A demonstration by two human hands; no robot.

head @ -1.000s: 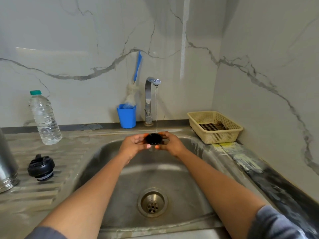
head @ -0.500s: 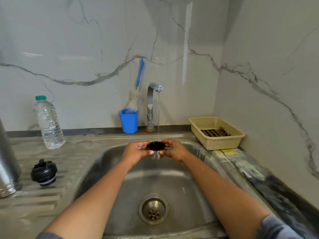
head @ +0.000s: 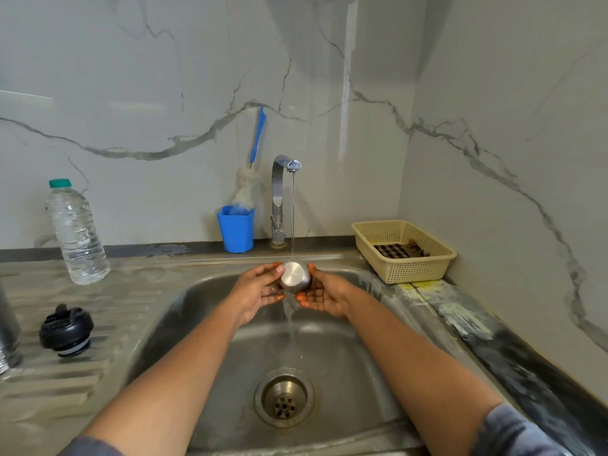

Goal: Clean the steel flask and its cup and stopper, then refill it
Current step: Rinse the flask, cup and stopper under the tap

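Nothing legible shows: the water bottle point(head: 77, 232), well left of the left hand point(head: 260, 292), looks unlabelled, though any fine print would blur.

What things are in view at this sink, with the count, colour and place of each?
cup: 1, steel, under the running water
stopper: 1, black, on the drainboard, left
flask: 1, steel, left edge
bottle: 1, clear, green cap, back left
sink: 1, steel, centre
drain: 1, steel, sink floor
tap: 1, chrome, behind the sink
pot: 1, blue, left of the tap
brush: 1, blue handle, in the pot
basket: 1, cream, right of the sink
cloth: 1, dark checked, in the basket
left hand: 1, holds the cup
right hand: 1, holds the cup
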